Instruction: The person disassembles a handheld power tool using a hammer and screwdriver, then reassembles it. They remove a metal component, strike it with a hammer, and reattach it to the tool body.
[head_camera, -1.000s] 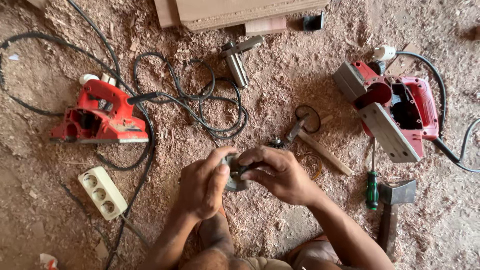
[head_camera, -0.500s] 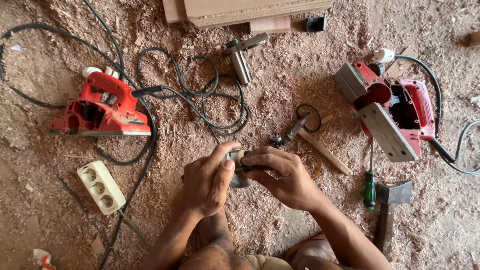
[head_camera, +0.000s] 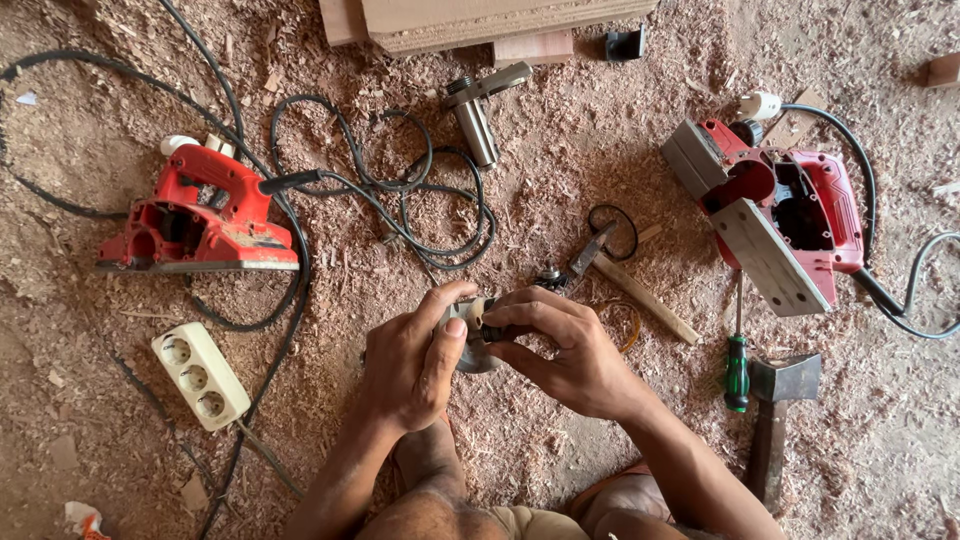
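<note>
At the centre of the frame we hold a small grey metal part (head_camera: 474, 335) between both hands, above the sawdust-covered floor (head_camera: 560, 200). The part is largely hidden, so we cannot tell its long axis or which way it points; only a rounded grey edge shows below the fingers.

The left hand (head_camera: 412, 362) comes up from the lower centre, palm turned toward the right, its fingers curled around the left side of the part with the thumb pressed against it. The right hand (head_camera: 562, 350) enters from the lower right, forearm slanting up and left, its fingers closed narrowly over the top of the part.

Just above the hands lies a hammer (head_camera: 620, 275) with a wooden handle running toward the lower right. At the left of the frame a red electric planer (head_camera: 200, 215) lies on its side, with a black cable (head_camera: 400, 200) looping beside it. A white triple socket strip (head_camera: 200, 375) lies at the lower left. A second red planer (head_camera: 785, 225) rests at the upper right, sole up. Below it we see a green-handled screwdriver (head_camera: 737, 365) standing vertical in the frame, and just beside it a hatchet (head_camera: 780, 410).
</note>
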